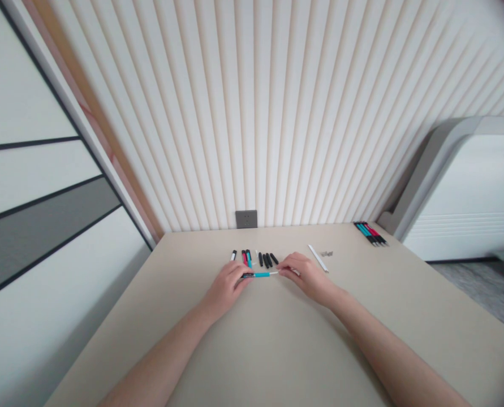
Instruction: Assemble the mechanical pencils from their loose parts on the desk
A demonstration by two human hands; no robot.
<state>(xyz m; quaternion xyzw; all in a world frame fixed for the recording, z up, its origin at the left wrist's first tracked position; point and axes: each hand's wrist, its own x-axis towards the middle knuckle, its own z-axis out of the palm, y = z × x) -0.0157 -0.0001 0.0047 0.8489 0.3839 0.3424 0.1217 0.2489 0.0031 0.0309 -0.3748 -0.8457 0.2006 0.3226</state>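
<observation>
My left hand (225,287) is closed on the black end of a teal pen barrel (262,275), held level just above or on the table. From the barrel's right end a thin white refill (274,273) sticks out. My right hand (306,277) pinches the refill's far end, its tip hidden by the fingers. Right behind the hands lie several short black tubes (266,260), like pen grips. Red and teal pen barrels with black ends (246,258) lie left of them, beside a white barrel (233,255).
A narrow white strip (318,258) lies right of my right hand, beside a small heap of tiny metallic pieces (327,254). Several teal and red pens (370,233) rest at the table's back right corner. A ribbed wall with a dark socket (246,219) borders the table (268,350).
</observation>
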